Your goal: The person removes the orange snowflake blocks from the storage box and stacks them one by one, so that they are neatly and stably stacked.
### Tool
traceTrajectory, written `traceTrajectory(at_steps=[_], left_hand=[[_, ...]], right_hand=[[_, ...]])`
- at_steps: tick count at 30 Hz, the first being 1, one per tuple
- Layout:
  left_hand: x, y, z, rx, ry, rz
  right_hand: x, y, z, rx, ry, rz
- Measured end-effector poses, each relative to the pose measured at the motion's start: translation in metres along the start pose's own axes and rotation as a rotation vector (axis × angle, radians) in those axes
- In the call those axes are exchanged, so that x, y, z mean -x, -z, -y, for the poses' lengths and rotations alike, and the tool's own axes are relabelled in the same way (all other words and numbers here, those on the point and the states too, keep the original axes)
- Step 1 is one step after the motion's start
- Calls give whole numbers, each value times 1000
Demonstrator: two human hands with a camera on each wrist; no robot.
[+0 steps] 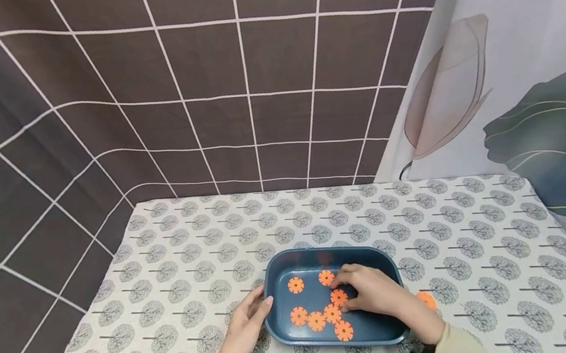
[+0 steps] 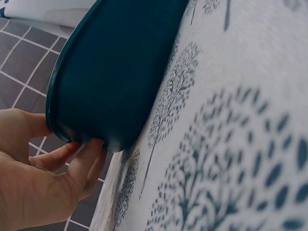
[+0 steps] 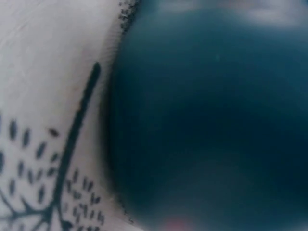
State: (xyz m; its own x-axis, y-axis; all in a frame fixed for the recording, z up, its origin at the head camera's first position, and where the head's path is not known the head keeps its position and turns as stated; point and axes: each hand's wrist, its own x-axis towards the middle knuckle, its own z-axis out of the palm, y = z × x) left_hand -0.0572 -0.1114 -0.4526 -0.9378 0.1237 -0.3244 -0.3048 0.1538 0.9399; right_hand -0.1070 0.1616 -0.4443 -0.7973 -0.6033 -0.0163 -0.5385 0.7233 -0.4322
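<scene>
A dark blue rectangular plastic tub [image 1: 294, 342] stands on the patterned cloth. My left hand [image 1: 244, 324] grips its left end, thumb at the rim and fingers against the outer wall; the left wrist view shows this hand [image 2: 48, 173] on the tub wall [image 2: 110, 72]. Several flat orange flower-shaped discs [image 1: 298, 316] lie inside the tub, some touching in a curved row. My right hand [image 1: 370, 289] reaches in over the right side. Its thumb and index finger are spread around one disc [image 1: 339, 297], with another disc [image 1: 327, 278] at the index fingertip. The palm hides part of the floor.
Another orange piece [image 1: 426, 300] lies on the cloth outside the tub, partly behind the right forearm. A tree-print cloth [image 1: 212, 293] covers the table. Dark gridded curtain [image 1: 203, 61] hangs behind and to the left, leaf-print curtain [image 1: 537, 107] on the right.
</scene>
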Motion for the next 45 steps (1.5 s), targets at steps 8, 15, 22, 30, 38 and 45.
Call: traceTrajectory(at_steps=[8, 15, 22, 30, 38, 45], left_hand=[[0, 1, 1, 17, 3, -1], [0, 3, 2, 6, 15, -6], [-1, 5, 3, 8, 19, -11], [2, 4, 0, 23, 13, -23], [5, 2, -3, 23, 3, -23], [1, -3, -4, 31, -1, -36]], right_hand=[[-5, -6, -3, -80, -36, 11], [-8, -9, -5, -145, -83, 33], [-10, -8, -5, -193, -46, 21], [-11, -8, -3, -188, -6, 20], [-8, -7, -3, -121, 71, 0], [-4, -6, -3, -137, 69, -53]])
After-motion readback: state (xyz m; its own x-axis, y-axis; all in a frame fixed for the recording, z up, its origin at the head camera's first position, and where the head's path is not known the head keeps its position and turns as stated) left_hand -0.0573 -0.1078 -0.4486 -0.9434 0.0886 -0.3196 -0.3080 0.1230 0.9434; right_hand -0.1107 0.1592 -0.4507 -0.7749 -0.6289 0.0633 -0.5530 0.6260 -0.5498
